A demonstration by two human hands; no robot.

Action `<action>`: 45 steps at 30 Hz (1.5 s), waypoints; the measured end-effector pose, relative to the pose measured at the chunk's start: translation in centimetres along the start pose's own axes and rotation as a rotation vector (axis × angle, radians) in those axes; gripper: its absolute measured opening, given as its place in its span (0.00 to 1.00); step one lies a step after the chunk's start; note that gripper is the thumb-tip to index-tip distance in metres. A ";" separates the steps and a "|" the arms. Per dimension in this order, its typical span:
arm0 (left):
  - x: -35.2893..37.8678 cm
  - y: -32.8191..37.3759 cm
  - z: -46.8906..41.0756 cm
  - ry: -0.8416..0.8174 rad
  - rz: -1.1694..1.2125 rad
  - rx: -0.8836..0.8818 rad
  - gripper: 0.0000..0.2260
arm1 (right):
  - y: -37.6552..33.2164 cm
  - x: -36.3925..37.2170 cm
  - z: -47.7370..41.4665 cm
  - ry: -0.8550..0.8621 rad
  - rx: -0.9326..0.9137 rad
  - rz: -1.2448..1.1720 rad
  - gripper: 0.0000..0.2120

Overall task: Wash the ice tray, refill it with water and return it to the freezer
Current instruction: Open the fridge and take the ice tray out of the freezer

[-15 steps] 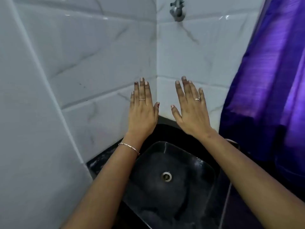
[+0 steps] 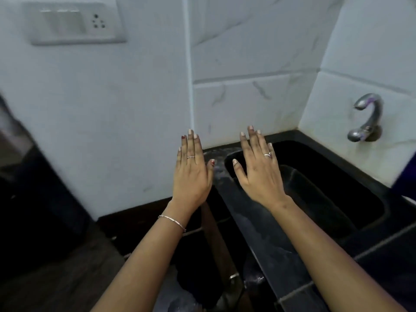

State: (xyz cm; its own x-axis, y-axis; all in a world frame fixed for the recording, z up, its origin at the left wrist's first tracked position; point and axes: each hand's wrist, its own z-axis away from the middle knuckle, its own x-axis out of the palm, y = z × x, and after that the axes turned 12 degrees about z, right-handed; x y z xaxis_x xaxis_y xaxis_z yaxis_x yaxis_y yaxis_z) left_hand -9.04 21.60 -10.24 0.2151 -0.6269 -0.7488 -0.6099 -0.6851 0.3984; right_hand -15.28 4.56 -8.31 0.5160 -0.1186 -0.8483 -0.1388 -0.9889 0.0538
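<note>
Both of my hands are stretched out flat, palms down, fingers straight, holding nothing. My left hand [image 2: 191,170] hovers over the dark counter edge beside the white wall. My right hand [image 2: 258,170] hovers over the left rim of the black sink [image 2: 337,199]. A chrome tap [image 2: 367,118] sticks out of the tiled wall at the right, above the sink. No ice tray and no freezer are in view.
White marble-look tiles [image 2: 247,86] back the sink. A white switch plate with a socket [image 2: 74,23] sits high on the left wall. A dark blurred object [image 2: 27,188] stands at the left. Below the counter lies a dark gap with some plastic [image 2: 180,296].
The view has swung left and down: the tap now sits at the right, the purple curtain is nearly out of view, and a switch plate has appeared. Both hands stay flat and empty.
</note>
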 end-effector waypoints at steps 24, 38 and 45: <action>-25.6 -17.6 38.8 0.463 -0.327 -1.034 0.32 | -44.9 0.3 12.9 -0.345 -0.919 -0.676 0.32; -34.4 -12.8 56.5 1.189 -0.473 -1.385 0.31 | -62.8 -12.6 25.7 -0.462 -1.425 -1.066 0.29; -38.2 -10.3 59.6 1.205 -0.574 -1.482 0.30 | -69.3 -19.9 29.7 -0.715 -1.730 -1.249 0.27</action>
State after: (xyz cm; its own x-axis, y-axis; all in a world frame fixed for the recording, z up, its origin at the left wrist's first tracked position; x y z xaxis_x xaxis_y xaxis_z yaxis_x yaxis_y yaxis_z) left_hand -56.45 74.69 -17.31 0.8155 0.2906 -0.5004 0.5605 -0.1812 0.8081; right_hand -41.03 78.08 -10.77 -0.6194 0.0787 -0.7811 0.7549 0.3328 -0.5651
